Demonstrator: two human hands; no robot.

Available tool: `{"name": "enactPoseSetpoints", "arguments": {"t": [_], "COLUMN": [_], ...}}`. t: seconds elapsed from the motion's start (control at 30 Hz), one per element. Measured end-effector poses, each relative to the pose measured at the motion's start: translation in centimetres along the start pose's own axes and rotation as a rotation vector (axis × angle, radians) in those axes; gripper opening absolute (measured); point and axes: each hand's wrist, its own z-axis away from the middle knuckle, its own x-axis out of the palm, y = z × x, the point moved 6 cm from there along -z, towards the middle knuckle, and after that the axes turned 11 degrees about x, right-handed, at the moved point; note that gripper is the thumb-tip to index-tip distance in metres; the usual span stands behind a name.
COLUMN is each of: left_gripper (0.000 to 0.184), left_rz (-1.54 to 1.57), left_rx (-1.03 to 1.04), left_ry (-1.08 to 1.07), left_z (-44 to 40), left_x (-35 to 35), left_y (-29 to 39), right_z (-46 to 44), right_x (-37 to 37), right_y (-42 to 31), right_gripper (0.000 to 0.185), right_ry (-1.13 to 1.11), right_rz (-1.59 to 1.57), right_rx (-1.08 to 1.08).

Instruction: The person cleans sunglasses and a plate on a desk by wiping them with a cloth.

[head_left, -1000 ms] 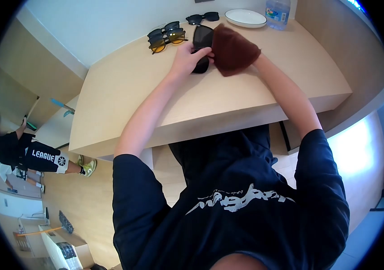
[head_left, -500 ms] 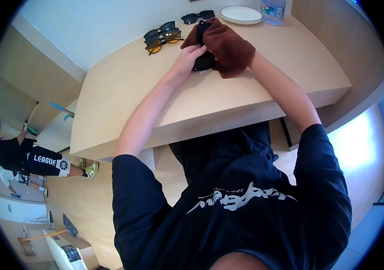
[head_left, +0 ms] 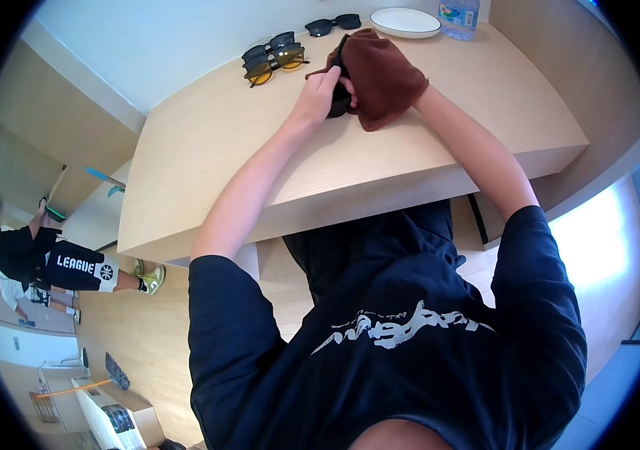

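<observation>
Spreading below is the table [head_left: 219, 161]; a brown cloth [head_left: 389, 79] is hiding the right hand, its grip untellable; the left hand [head_left: 321, 90] is pinching dark glasses [head_left: 339, 106] against the cloth, seemingly wiping, the next rub needing steadiness.

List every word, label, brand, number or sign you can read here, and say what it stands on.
"LEAGUE": on the black-and-white shorts of the person at left, beside a round emblem.
White lettering on the wearer's black T-shirt: too stylised to read surely.
Bottle label: too small to read.
Marks on the farther person's clothing: too blurred.
</observation>
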Motion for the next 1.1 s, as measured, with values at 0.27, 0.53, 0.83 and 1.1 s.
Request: {"name": "enactPoseSetpoints", "arguments": {"t": [0.27, 0.53, 0.83, 1.1], "left_gripper": [0.045, 0.048, 0.046, 0.046], "left_rz": [-0.036, 0.052, -0.153, -0.274], "left_rx": [-0.057, -0.048, 0.069, 0.153], "left_ry": [0.148, 0.073, 0.116, 0.096], "left_z": [0.3, 0.3, 0.6, 0.4], "left_x": [-0.1, 0.4, -0.1, 0.4], "left_y": [0.6, 0.5, 1.7, 2.2], "right_z": [0.5, 0.2, 0.9, 0.1], "right_x": [-0.8, -1.1, -1.0, -0.8], "right_y": [-1.5, -1.4, -1.7, -1.2], "right_gripper": [0.025, 0.023, 0.021, 0.032], "right_ry": [0.328, 0.117, 0.188, 0.196], "right_rz": [0.024, 0.078, -0.032, -0.009], "right_rx": [-0.370, -0.152, -0.417, -0.258]}}
